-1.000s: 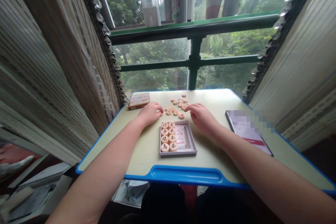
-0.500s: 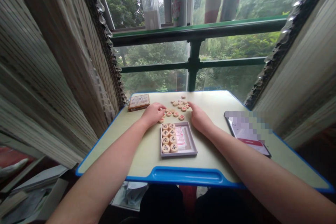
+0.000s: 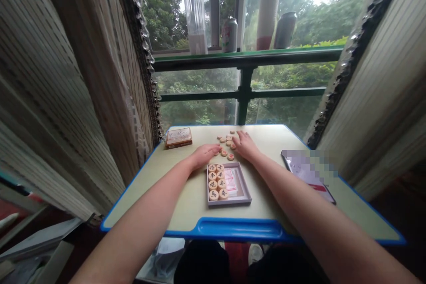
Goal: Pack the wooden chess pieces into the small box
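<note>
Round Chinese chess pieces (image 3: 224, 153) with red characters lie loosely between my hands. My left hand (image 3: 205, 154) rests at their left side, fingers stretched out flat and touching or covering the nearest ones. From the right, my right hand (image 3: 245, 144) reaches over the group with its fingers spread, partly hiding some pieces. Closer to me is a shallow white box tray (image 3: 246, 186). Two columns of black-lettered pieces (image 3: 213, 185) fill its left side, and a plastic packet with red lines (image 3: 230, 182) lies beside them.
The brown patterned box lid (image 3: 179, 137) is at the table's far left. A tablet or phone-like flat device (image 3: 308, 177) lies on the right. The table (image 3: 149, 195) has a blue rim. Cans (image 3: 229, 35) and cup stacks (image 3: 198, 40) stand on the window ledge.
My left hand has moved right and flattened against the pieces. My right hand has spread its fingers and come in over the pieces from the right. The view has tilted up slightly.
</note>
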Motion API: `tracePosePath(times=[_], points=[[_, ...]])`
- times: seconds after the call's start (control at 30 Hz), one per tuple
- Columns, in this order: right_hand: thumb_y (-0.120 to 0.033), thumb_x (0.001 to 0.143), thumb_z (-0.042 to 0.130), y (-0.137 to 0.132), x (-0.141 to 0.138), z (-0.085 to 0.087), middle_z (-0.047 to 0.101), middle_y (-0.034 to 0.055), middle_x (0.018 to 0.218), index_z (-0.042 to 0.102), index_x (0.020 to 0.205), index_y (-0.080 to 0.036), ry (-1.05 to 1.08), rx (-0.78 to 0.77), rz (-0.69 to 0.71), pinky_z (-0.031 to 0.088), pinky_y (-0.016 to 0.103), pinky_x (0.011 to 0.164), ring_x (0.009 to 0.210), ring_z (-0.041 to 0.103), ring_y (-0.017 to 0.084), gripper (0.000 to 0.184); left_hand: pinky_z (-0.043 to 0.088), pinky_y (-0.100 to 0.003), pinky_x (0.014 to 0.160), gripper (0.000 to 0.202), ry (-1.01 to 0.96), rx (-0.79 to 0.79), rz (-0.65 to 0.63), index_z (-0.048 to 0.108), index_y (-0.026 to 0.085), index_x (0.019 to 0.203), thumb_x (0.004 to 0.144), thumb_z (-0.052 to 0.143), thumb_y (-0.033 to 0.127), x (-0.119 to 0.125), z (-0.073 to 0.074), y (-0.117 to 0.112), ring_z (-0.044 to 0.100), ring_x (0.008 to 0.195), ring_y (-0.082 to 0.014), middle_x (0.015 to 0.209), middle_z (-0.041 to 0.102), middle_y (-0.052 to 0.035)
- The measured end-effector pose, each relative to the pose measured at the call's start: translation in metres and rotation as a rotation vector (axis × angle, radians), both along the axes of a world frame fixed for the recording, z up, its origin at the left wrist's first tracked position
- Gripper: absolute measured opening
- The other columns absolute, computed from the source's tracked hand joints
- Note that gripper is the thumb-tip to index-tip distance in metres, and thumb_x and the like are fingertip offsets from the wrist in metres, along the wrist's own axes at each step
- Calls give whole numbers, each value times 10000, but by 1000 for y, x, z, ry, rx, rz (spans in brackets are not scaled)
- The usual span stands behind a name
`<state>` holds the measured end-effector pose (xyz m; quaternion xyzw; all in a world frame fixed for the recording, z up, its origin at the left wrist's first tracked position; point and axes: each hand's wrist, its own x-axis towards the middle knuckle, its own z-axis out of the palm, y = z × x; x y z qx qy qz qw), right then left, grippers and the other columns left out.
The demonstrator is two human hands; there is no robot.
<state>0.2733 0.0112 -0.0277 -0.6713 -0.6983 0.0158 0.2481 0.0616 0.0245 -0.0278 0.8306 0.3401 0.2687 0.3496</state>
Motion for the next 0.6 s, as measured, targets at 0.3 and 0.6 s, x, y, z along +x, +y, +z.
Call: tracePosePath(times=[0.3, 0.6], points=[[-602, 851, 387, 45, -3, 5, 226, 116, 1519, 303, 1434, -125, -152, -123, 128, 122, 385, 1129, 1406, 97, 289, 758, 350, -380, 1046, 674, -181, -205, 71, 631, 154, 1132, 768, 418, 680, -4, 9, -3, 487, 1216, -241, 1277, 574, -112], [-364, 926, 353, 37, -5, 7, 547, 67, 1314, 573, 1219, -192, -186, -120, 360, 171, 330, 1125, 1277, 403, 184, 405, 380, -363, 1023, 545, -117, -146, 175, 643, 123, 1076, 796, 468, 556, -3, 5, -2, 544, 1134, -232, 1201, 620, -126]])
